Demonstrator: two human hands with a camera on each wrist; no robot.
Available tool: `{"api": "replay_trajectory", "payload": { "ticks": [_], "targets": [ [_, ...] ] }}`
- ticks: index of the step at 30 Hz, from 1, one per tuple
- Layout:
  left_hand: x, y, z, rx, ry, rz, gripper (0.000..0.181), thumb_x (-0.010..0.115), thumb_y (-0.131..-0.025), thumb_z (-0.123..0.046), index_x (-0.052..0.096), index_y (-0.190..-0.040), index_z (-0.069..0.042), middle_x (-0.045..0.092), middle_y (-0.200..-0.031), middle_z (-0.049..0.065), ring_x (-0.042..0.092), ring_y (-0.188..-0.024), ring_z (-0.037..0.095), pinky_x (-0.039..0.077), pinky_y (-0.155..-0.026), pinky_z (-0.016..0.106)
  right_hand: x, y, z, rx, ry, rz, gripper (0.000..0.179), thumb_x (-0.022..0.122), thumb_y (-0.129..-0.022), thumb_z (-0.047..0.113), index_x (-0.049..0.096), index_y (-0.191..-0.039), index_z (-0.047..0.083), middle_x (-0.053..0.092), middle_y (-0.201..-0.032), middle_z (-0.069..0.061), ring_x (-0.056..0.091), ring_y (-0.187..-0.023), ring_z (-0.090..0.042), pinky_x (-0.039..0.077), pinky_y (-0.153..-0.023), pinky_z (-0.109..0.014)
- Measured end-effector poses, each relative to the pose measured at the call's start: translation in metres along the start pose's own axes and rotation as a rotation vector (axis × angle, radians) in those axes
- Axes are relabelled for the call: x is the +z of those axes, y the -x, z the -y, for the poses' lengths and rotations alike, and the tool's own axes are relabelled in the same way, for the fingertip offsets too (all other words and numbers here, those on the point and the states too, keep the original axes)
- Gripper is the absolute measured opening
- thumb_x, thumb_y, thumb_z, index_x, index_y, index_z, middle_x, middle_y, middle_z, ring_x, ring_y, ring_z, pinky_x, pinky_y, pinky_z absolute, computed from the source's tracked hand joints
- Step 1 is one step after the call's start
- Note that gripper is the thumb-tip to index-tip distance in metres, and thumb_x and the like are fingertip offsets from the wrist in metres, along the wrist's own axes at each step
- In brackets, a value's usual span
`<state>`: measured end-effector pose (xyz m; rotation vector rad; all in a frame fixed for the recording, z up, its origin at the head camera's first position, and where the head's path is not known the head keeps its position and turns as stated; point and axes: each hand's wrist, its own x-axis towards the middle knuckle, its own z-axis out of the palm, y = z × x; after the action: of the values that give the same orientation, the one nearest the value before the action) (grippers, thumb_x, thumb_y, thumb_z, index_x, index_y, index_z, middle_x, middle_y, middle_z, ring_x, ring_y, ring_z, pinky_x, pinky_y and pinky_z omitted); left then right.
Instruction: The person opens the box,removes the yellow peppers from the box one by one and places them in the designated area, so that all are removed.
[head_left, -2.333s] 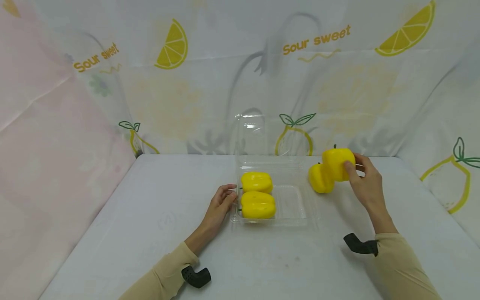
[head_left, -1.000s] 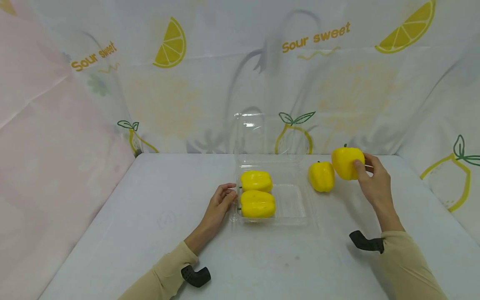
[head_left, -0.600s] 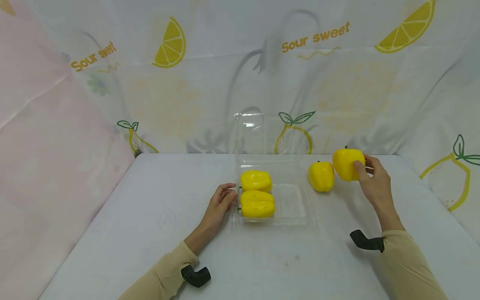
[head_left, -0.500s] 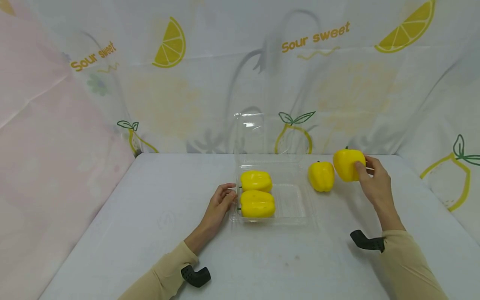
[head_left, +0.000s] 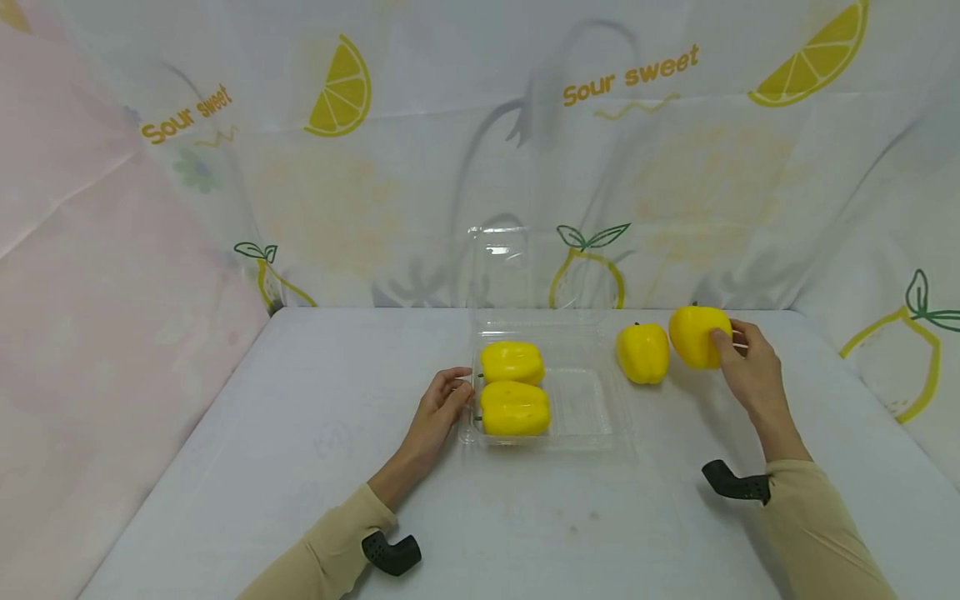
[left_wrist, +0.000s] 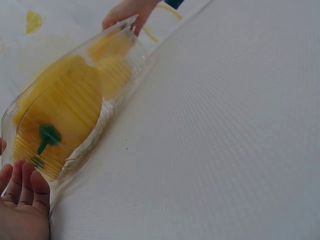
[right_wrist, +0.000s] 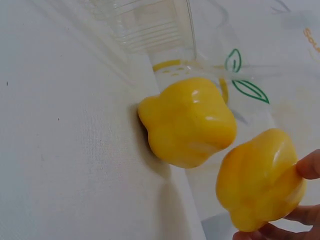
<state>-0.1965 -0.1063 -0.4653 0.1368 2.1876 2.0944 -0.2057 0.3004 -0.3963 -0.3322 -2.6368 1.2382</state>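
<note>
At the right in the head view, my right hand [head_left: 752,371] grips a yellow bell pepper [head_left: 699,337] between thumb and fingers, stem upward. It looks raised off the table, its shadow falling apart from it in the right wrist view. Just left of it another yellow bell pepper [head_left: 642,354] stands on the table; a narrow gap separates them. My left hand [head_left: 438,408] touches the left side of a clear plastic clamshell box [head_left: 581,442] with relaxed fingers [left_wrist: 27,185]. Two yellow bell peppers [head_left: 515,408] lie in the box's left half, stems pointing left.
The box's clear lid [head_left: 501,267] stands raised at the back, near the lemon-print cloth [head_left: 420,183]. A white table [head_left: 300,450] lies under everything. Black curved pieces [head_left: 392,553] are fixed at both sleeve cuffs.
My right hand has moved the gripped pepper rightward, away from the standing pepper, and then slightly down. My left hand, the box and the peppers in it have stayed put.
</note>
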Motion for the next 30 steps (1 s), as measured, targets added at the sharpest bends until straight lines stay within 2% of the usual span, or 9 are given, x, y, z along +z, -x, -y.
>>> {"api": "replay_trajectory", "payload": {
  "ticks": [12, 21, 30],
  "targets": [
    [-0.001, -0.001, 0.001, 0.004, 0.009, 0.009, 0.035, 0.049, -0.098, -0.025, 0.046, -0.13, -0.012, 0.054, -0.107, 0.005, 0.051, -0.094, 0.014, 0.044, -0.083, 0.022, 0.004, -0.005, -0.009, 0.064, 0.02, 0.073, 0.07, 0.029, -0.098, 0.047, 0.02, -0.147, -0.002, 0.033, -0.141, -0.035, 0.037, -0.126, -0.051, 0.036, -0.098, -0.061],
    [0.0, 0.0, 0.0, 0.018, -0.004, 0.007, 0.035, 0.049, -0.098, -0.025, 0.045, -0.13, -0.011, 0.053, -0.106, 0.005, 0.051, -0.094, 0.012, 0.043, -0.083, 0.022, 0.007, -0.007, -0.014, 0.072, 0.049, 0.101, 0.071, 0.027, -0.099, 0.048, 0.018, -0.147, -0.004, 0.031, -0.141, -0.036, 0.036, -0.126, -0.052, 0.037, -0.098, -0.061],
    [-0.001, 0.0, 0.0, -0.001, 0.007, 0.006, 0.033, 0.049, -0.098, -0.024, 0.046, -0.13, -0.015, 0.054, -0.108, 0.006, 0.05, -0.097, 0.015, 0.043, -0.086, 0.024, 0.008, -0.007, -0.017, 0.08, 0.052, 0.124, 0.073, 0.027, -0.098, 0.048, 0.018, -0.146, -0.006, 0.03, -0.141, -0.038, 0.035, -0.126, -0.053, 0.037, -0.098, -0.061]
  ]
}}
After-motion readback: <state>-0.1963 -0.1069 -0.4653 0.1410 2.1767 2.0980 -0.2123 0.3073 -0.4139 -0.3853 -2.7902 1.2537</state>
